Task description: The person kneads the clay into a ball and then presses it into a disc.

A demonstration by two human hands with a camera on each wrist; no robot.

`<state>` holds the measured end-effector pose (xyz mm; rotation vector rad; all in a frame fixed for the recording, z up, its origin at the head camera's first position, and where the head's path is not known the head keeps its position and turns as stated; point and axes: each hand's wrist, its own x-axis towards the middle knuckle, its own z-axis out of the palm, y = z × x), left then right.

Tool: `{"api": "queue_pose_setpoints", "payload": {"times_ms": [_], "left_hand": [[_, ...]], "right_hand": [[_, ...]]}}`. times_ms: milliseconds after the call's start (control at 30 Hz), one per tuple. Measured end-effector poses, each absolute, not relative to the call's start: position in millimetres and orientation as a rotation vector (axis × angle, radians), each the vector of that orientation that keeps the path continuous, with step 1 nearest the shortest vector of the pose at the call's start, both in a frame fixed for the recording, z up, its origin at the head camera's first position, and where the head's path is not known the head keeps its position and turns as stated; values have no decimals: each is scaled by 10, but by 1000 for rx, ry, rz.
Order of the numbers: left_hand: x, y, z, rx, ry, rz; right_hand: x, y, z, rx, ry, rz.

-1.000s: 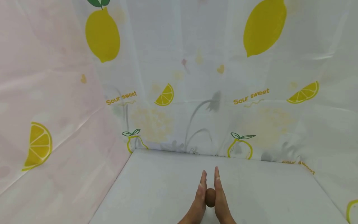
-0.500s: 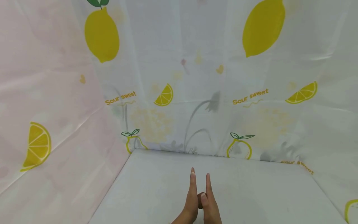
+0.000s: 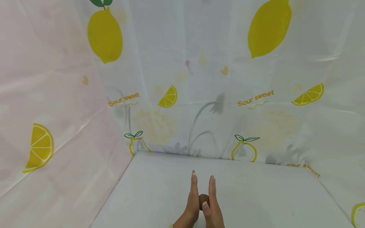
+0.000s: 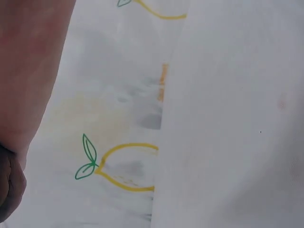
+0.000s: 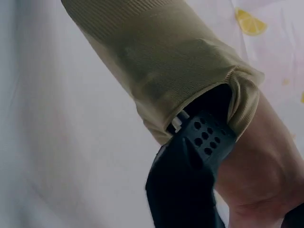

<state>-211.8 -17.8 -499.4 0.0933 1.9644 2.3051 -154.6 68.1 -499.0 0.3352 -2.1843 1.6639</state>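
Head view, left to right. Far left: 1 lemon slice (image 3: 40, 148) printed on a pinkish sheet (image 3: 71, 126). Centre: hands, count 2, above a white tabletop (image 3: 148, 190). Left hand (image 3: 193, 199): fingers straight, together, pointing away. Brown ball (image 3: 203, 198), count 1, between the two palms, contact on both sides. Right hand (image 3: 215, 204): fingers straight; thumb set across the near side of the ball. Behind, pale back sheet (image 3: 159, 38): 2 solid lemons (image 3: 105, 34), 2 slices (image 3: 167, 97). Far right: 1 yellow outline, cropped by the frame. Right wrist view: 1 tan sleeve (image 5: 166, 61), 1 dark perforated device (image 5: 185, 180); ball not visible.
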Motion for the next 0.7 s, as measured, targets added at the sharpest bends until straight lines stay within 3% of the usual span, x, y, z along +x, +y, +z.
{"api": "queue_pose_setpoints", "payload": {"times_ms": [300,700], "left_hand": [[-1976,-53,-5018,382,1932,2215],[-1995,-66,-4974,669,1727,2232]], "right_hand": [[-1759,840,-4799,413,-2070,2012],[-2054,1070,-4878,205,-2123,2128]]}}
